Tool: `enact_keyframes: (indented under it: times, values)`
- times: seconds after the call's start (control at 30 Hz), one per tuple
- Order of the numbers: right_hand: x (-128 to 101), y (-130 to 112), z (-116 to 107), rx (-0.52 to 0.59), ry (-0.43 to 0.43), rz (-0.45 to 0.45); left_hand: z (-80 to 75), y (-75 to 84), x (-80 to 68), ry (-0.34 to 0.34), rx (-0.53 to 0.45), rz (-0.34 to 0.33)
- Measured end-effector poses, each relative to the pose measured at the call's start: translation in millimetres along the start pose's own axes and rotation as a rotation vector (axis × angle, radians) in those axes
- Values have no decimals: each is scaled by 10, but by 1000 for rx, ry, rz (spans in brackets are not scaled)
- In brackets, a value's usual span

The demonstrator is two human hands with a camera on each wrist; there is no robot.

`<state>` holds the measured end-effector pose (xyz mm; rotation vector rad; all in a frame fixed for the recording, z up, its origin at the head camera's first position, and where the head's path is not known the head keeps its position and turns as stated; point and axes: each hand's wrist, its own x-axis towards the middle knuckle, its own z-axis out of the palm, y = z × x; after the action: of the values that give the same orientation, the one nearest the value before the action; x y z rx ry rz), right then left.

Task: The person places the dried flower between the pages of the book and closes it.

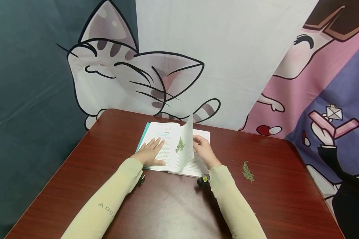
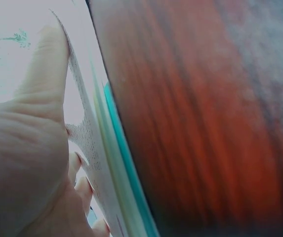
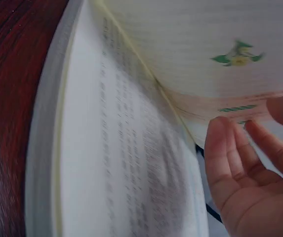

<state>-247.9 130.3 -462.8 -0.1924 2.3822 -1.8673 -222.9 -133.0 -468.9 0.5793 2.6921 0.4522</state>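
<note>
Broadly, a reddish-brown wooden table fills the lower part of the head view, backed by a printed cloth backdrop bearing a striped cartoon cat. Toward the far middle of the table lies an open book, its teal cover edge showing along the left side. All other places below are given relative to this book.

Across the left-hand page lies the left hand, fingers straight and spread, pressing flat on the printed text; the left wrist view shows the thumb along the paper's edge above the stacked pages and teal cover. On the right side of the book, the right hand has its fingers loosely curled against a single page that stands raised and curving over the middle of the book. The right wrist view shows the fingertips touching the underside edge of that lifted sheet; whether they actually pinch it cannot be told.

On the open left-hand page, just beside the raised sheet, rests a small green fern-like sprig. A second sprig lies on the bare tabletop to the right of the book, well apart from it.
</note>
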Motion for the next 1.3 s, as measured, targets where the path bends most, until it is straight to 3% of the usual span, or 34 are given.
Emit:
enact_keyframes:
  times: [0.4,0.83,0.97,1.17,1.3]
  values:
    - [87,140,248,-3,-82,39,19,-3,34,11,18,5]
    - [102,157,350,-245,-64,6,34,-14,60,7,74,-10]
    - [106,139,365,-331,-64,-3,17,10,42,47,-24,-30]
    - [104,139,405,-358,-66,0,-8,20,-48,143,-148,25]
    - [82,165,427,-402,-67,-18,16,-50,-111,148,-249,-20]
